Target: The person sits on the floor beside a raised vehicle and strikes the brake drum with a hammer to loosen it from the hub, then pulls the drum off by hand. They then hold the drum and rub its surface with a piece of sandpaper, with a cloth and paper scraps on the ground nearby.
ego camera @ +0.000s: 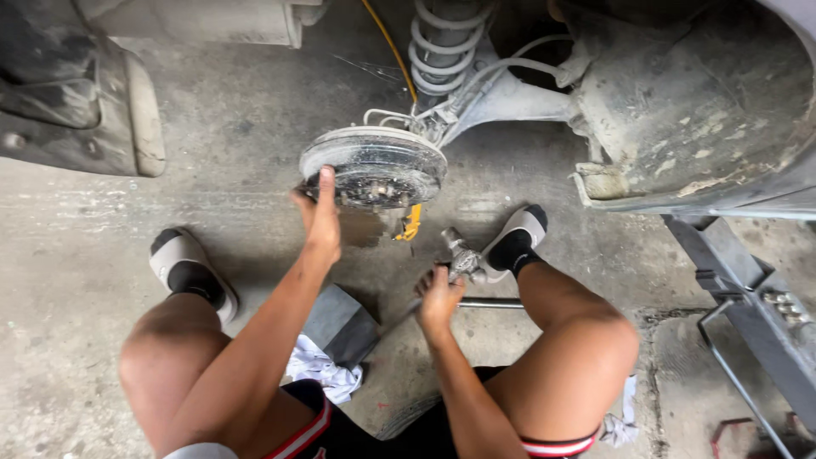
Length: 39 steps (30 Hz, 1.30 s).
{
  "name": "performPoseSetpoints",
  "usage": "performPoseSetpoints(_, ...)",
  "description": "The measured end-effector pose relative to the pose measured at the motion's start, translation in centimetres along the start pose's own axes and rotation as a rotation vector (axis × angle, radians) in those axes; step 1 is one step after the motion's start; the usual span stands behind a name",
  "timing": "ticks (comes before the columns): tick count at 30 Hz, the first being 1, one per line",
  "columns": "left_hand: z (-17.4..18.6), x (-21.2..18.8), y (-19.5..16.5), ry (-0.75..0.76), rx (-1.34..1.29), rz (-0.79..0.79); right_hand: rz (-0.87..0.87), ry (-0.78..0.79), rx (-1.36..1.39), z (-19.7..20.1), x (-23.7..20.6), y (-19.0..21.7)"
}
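Person squatting on concrete floor (102,255) by raised car. Left hand (319,217) is lying open, fingers flat against the brake drum's (374,166) near edge. Right hand (438,297) is curling closed around a metal tool (466,259), just below and right of the drum. White rag (319,370) lying beneath left forearm.

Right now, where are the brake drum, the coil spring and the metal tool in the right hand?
brake drum (374,166): head view, on its round rusty face.
coil spring (442,47): head view, on the middle coils.
metal tool (466,259): head view, on its grey head above the right hand (438,299).
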<state>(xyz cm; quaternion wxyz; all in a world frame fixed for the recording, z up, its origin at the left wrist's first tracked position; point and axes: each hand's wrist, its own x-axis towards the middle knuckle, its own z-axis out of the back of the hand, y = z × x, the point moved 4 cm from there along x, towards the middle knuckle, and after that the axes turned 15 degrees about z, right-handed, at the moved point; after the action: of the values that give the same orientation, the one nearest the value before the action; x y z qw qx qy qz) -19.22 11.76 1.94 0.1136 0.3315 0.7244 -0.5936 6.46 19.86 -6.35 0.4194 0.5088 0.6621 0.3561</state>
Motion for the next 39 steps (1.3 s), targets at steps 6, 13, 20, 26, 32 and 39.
performPoseSetpoints(6, -0.2, -2.0, -4.2, 0.057, 0.304, -0.125, -0.001, -0.188, 0.116, -5.1, -1.4, -2.9)
performPoseSetpoints(13, -1.5, -4.9, -5.5, -0.025, 0.727, -0.547, -0.099, -0.239, 0.329, -7.0, -3.0, -5.0)
performPoseSetpoints(20, -0.3, -5.1, -6.0, 0.042, 0.704, -0.586, -0.249, -0.253, 0.299, -11.8, -3.3, -5.5)
performPoseSetpoints(26, 0.0, -4.8, -6.3, 0.031, 0.706, -0.527, -0.212, -0.311, 0.36, -11.4, -2.6, -5.4)
performPoseSetpoints(32, 0.0, -5.0, -6.5, 0.017, 0.72, -0.544, -0.096, -0.283, 0.453, -11.0, -1.7, -5.1)
performPoseSetpoints(39, -0.1, -5.1, -6.3, 0.019, 0.689, -0.512, -0.124, -0.221, 0.288, -9.7, -2.0, -3.9)
